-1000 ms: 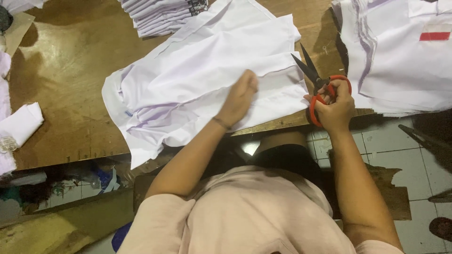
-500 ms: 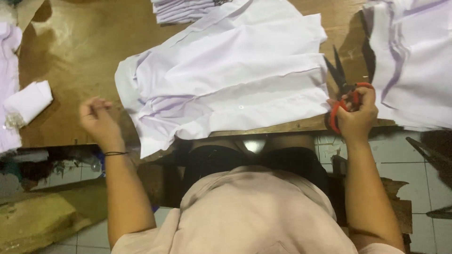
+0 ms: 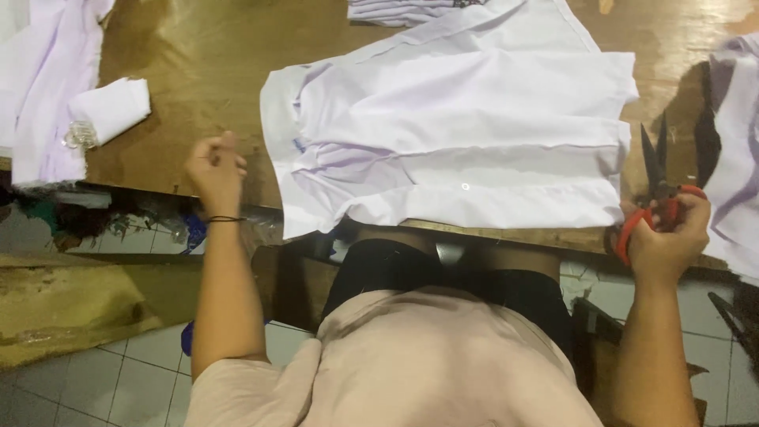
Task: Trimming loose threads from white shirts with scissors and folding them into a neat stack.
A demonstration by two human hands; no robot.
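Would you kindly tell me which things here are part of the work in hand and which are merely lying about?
In use: white shirt spread on the wooden table; red-handled scissors in the right hand; left hand beside the shirt.

Lying about: folded white cloth; white garments at left and right; stack at the far edge.

A white shirt (image 3: 458, 134) lies spread across the wooden counter (image 3: 205, 71), overhanging its near edge. The right hand (image 3: 668, 237) grips red-handled scissors (image 3: 656, 190); the left hand (image 3: 215, 168) hovers loosely curled beside the shirt.
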